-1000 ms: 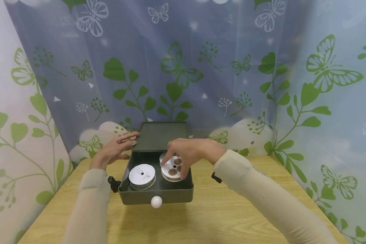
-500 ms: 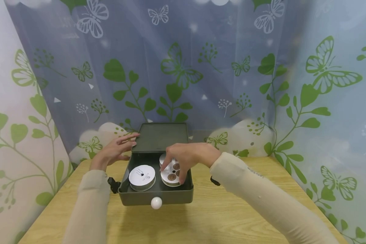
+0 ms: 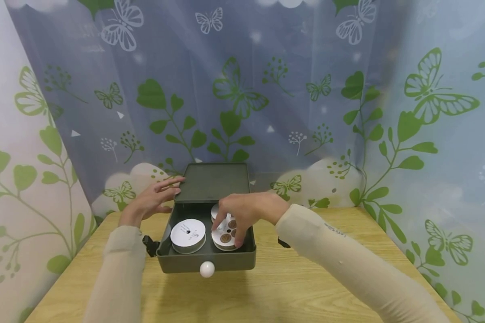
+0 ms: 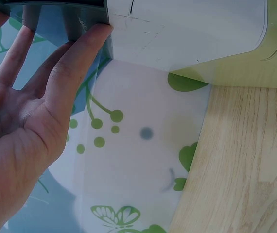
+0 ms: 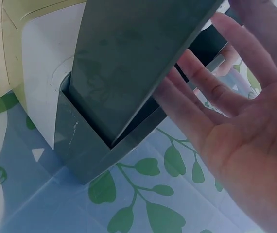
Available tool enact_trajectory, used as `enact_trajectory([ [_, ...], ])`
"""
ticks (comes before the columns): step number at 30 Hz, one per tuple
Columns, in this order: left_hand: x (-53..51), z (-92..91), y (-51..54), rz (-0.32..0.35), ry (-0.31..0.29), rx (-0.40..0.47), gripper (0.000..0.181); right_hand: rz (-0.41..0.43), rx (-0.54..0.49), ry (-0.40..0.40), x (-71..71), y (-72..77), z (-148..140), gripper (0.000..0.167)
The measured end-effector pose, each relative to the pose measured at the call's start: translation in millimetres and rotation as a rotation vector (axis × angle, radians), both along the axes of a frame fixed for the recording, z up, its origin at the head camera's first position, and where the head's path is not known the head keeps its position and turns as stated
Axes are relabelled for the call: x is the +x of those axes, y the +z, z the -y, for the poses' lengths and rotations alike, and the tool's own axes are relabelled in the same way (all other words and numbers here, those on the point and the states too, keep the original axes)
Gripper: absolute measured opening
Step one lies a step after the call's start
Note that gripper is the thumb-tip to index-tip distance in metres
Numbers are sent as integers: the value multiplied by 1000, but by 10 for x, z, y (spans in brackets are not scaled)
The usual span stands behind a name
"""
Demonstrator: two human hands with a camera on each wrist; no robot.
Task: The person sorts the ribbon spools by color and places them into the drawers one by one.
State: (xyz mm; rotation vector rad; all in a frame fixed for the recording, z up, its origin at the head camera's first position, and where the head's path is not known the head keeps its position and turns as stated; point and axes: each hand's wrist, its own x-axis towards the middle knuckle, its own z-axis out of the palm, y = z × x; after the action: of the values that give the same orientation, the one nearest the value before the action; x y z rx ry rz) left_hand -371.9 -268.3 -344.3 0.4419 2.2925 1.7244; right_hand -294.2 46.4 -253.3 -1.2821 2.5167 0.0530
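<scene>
A grey-green drawer [image 3: 230, 262] with a round white knob [image 3: 207, 269] stands pulled out of a small box, whose flat rimmed top [image 3: 215, 181] lies behind it. Inside the drawer, my right hand [image 3: 248, 208] pinches a white spool with brown round spots [image 3: 225, 239] between thumb and fingers, from above. A plain-faced white spool [image 3: 188, 233] lies flat at the drawer's left. Part of a third white disc [image 3: 214, 211] shows behind the held spool. Extended fingers of my left hand [image 3: 149, 202] touch the left edge of the box top; the left wrist view shows this hand [image 4: 26, 121] from the palm side.
The box stands on a light wood table [image 3: 307, 269]. A printed curtain [image 3: 283, 107] with leaves and butterflies hangs close behind and along both sides. Black wrist-camera mounts [image 3: 150, 245] sit beside the sleeves.
My right hand and the spotted spool have shifted slightly toward the drawer's front and left. The left hand keeps its place on the box.
</scene>
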Motion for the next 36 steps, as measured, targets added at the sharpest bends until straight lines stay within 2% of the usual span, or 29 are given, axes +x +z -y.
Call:
enact_trajectory([
  [7,8,-3,0,-7,-2,-8,62,-16,-23,21,-5,23,-23,57],
  [16,16,-11,5,-3,2,-5,63,-2,-121,48,37,115,-103,56],
  [24,13,-21,7,-2,4,-3,63,-17,-232,93,126,170,-194,46],
  [36,2,-3,-1,-6,-1,-4,62,-167,-373,73,354,108,-374,37],
])
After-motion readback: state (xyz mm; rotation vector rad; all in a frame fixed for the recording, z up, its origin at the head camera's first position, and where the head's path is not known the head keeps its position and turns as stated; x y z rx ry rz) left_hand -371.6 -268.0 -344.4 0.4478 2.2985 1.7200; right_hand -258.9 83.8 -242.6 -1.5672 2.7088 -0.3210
